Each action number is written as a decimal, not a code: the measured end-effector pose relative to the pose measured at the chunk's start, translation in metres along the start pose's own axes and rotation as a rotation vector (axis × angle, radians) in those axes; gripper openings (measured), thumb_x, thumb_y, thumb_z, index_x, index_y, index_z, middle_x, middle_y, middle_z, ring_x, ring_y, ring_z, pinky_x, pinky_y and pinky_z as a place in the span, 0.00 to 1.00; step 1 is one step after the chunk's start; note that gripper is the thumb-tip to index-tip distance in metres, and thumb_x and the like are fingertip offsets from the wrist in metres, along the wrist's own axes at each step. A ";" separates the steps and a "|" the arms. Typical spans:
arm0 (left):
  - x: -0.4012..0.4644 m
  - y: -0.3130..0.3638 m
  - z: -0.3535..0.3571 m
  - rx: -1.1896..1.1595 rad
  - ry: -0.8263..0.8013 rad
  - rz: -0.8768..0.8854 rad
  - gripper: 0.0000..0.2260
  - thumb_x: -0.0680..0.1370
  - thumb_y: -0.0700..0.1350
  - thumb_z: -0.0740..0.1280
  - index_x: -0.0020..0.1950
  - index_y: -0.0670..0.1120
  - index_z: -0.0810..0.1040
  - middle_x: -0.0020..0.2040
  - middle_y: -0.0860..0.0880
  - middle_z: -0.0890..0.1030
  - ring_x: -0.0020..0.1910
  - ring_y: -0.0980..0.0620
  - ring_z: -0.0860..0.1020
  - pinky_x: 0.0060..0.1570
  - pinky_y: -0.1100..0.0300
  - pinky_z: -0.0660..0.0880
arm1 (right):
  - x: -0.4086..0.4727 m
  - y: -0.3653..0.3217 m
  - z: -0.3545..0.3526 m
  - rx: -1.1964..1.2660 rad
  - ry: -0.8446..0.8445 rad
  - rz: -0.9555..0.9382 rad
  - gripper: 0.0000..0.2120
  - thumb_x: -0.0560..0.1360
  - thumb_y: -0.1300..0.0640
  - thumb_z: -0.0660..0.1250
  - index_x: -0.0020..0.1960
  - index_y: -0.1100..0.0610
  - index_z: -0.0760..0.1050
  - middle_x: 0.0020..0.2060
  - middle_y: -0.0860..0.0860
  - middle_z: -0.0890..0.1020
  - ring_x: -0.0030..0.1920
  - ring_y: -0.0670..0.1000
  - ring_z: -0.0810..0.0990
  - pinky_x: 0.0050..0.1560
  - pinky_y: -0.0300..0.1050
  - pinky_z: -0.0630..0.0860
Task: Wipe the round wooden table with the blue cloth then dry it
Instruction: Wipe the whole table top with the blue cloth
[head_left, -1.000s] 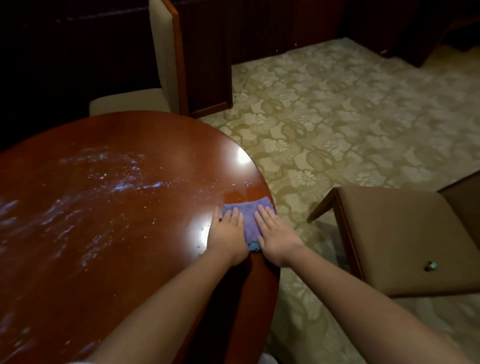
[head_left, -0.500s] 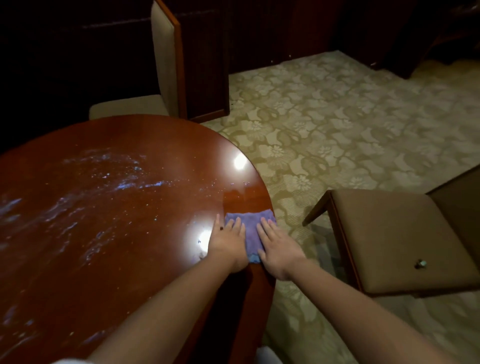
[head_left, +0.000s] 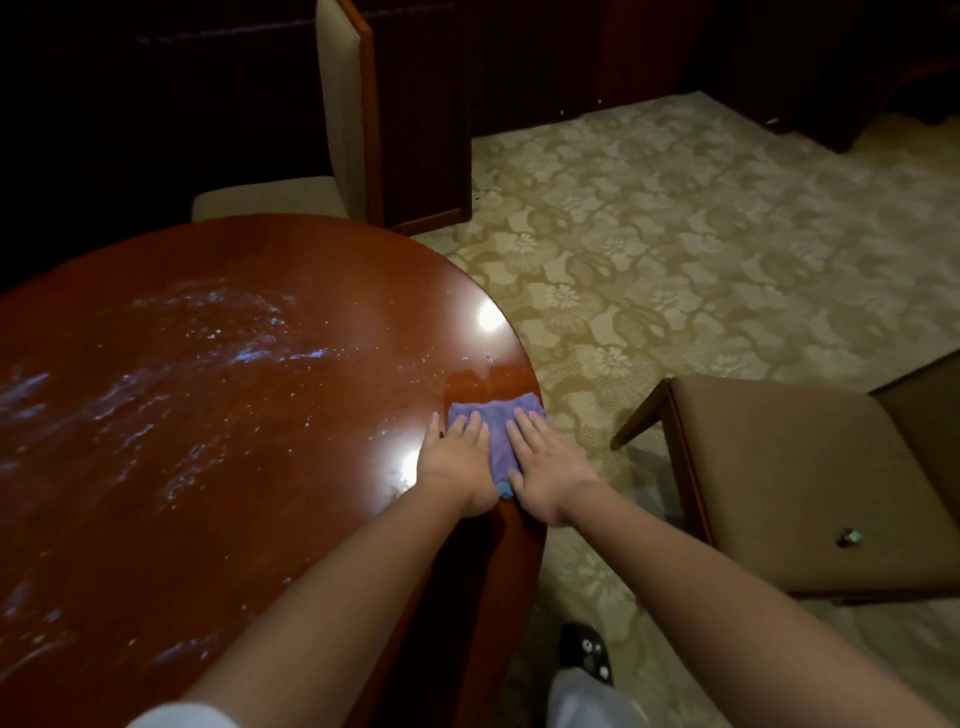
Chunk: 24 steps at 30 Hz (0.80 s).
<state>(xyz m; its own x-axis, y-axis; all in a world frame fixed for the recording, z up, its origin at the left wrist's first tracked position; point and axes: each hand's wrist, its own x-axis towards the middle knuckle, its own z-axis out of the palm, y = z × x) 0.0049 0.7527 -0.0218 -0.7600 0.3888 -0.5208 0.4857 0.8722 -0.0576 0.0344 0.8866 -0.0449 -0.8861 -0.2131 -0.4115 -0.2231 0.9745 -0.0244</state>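
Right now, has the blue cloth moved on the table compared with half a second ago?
Yes. The blue cloth has slid away from the person along the table rim, its far edge nearer the brown chair corner.

I see a glossy reddish-brown bench (head_left: 218, 467) streaked with pale bluish wet marks, a purple-blue cloth (head_left: 496, 421) on it, a beige carpet (head_left: 675, 249) with a floral pattern, a brown-seated chair (head_left: 795, 478), and a cream-upholstered chair (head_left: 337, 119) framed in dark wood.
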 end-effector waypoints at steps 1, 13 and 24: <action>-0.005 0.002 0.001 -0.026 -0.002 0.000 0.37 0.79 0.61 0.52 0.78 0.43 0.42 0.79 0.46 0.42 0.78 0.50 0.44 0.75 0.46 0.41 | -0.004 0.001 0.002 0.013 -0.002 -0.013 0.30 0.82 0.48 0.42 0.77 0.64 0.40 0.77 0.60 0.41 0.77 0.55 0.39 0.73 0.45 0.34; 0.031 0.015 -0.021 -0.109 0.013 -0.168 0.36 0.79 0.57 0.54 0.78 0.40 0.42 0.78 0.41 0.43 0.77 0.45 0.44 0.75 0.52 0.43 | 0.046 0.047 -0.017 -0.026 -0.001 -0.202 0.32 0.81 0.45 0.45 0.78 0.61 0.40 0.77 0.57 0.41 0.77 0.53 0.40 0.76 0.47 0.39; 0.001 0.051 -0.019 -0.206 -0.023 -0.303 0.35 0.79 0.54 0.56 0.78 0.41 0.42 0.78 0.41 0.43 0.77 0.46 0.43 0.74 0.52 0.42 | 0.021 0.066 -0.017 -0.048 0.001 -0.399 0.39 0.74 0.39 0.40 0.78 0.61 0.42 0.77 0.57 0.43 0.77 0.54 0.41 0.74 0.45 0.38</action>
<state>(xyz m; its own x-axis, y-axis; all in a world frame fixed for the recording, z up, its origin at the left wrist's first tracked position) 0.0208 0.8032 -0.0091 -0.8450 0.0988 -0.5256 0.1409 0.9892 -0.0407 -0.0055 0.9451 -0.0397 -0.7261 -0.5746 -0.3777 -0.5687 0.8106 -0.1397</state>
